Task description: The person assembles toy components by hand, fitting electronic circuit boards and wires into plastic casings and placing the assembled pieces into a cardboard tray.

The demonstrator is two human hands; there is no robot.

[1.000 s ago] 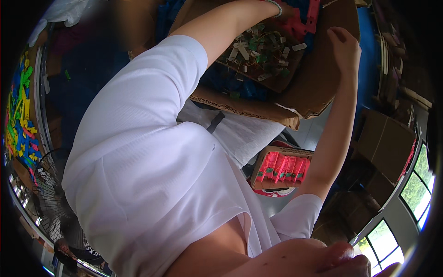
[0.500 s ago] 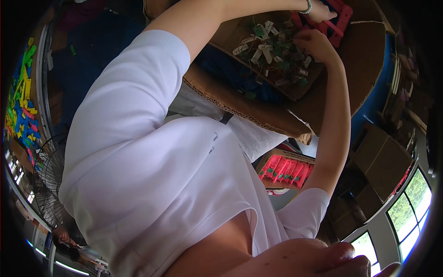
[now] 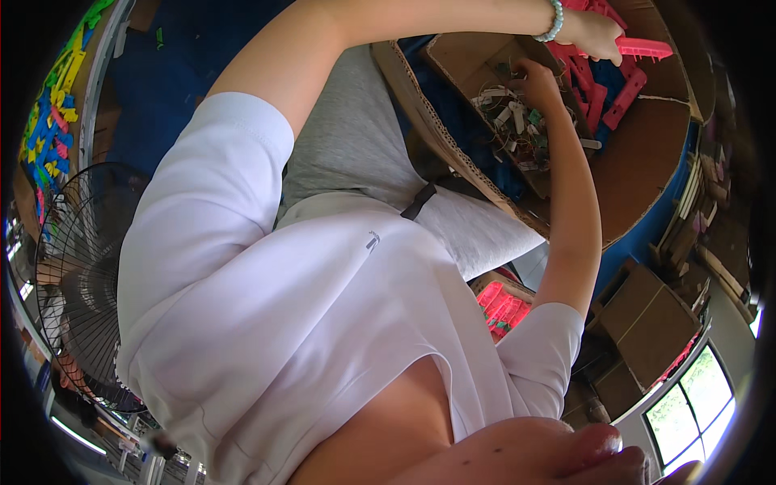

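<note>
My left hand (image 3: 596, 37), wearing a beaded bracelet (image 3: 552, 23), is closed around one end of a long pink plastic piece (image 3: 645, 48) with a toothed lower edge. More pink plastic pieces (image 3: 624, 99) lie beneath it in a large cardboard box. My right hand (image 3: 535, 82) is by a heap of small circuit boards with thin wires and white parts (image 3: 517, 121), which lies in a cardboard tray (image 3: 462, 61). Its fingers are curled together at the heap's edge; anything between them is too small to make out.
The large cardboard box (image 3: 638, 182) surrounds the tray, its near rim by my lap. Beside my right elbow stands a smaller box of pink pieces (image 3: 503, 307). A fan (image 3: 89, 283) is at the left, below a pile of coloured plastic parts (image 3: 61, 113).
The view has shifted, showing more of my lap and the box. My left hand now holds a pink piece out to the right. My right hand stays by the heap, fingers curled.
</note>
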